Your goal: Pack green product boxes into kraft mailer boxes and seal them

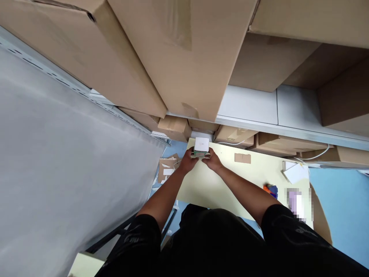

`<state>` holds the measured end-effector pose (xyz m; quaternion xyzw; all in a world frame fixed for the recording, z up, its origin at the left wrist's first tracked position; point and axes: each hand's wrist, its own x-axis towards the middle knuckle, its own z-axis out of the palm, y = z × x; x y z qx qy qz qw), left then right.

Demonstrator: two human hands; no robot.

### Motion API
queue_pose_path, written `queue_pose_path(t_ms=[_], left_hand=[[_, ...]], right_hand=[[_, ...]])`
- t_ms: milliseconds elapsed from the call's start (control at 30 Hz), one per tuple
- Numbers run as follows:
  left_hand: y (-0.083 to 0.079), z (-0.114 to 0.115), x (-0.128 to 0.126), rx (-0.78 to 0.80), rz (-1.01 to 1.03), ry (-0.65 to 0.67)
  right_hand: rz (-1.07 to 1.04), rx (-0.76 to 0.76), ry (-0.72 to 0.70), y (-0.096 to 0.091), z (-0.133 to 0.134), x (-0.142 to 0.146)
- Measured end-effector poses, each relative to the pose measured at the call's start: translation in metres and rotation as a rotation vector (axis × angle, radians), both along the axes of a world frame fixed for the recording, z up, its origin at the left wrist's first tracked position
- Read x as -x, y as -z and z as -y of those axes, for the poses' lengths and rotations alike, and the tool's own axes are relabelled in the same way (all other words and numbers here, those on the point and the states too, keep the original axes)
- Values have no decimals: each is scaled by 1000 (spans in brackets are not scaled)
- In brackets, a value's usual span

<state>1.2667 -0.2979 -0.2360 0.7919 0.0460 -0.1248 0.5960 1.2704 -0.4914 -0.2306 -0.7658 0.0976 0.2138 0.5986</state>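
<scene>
A small white box (201, 144) with a green lower side is held between my two hands over the far left part of the pale yellow table (198, 188). My left hand (188, 160) grips its left side, fingers closed around it. On the opposite side my right hand (212, 160) closes on the same box. The thumbs point toward each other along its near side. What lies under the box is hidden.
Large cardboard boxes (184, 50) fill the shelf (250, 104) above the table. More cartons (174, 128) stand along its back edge. On the table lie a flat cardboard piece (242, 158), an orange and blue item (271, 190) and white sheets (296, 172). A grey wall (72, 154) rises at left.
</scene>
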Motion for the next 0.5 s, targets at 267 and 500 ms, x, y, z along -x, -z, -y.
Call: queue_pose_path(t_ms=[267, 500], left_hand=[[3, -8, -25, -32, 14, 40], [1, -11, -19, -72, -8, 44]], right_hand=[[-3, 18, 41, -1, -10, -19], [-2, 151, 38, 1, -4, -12]])
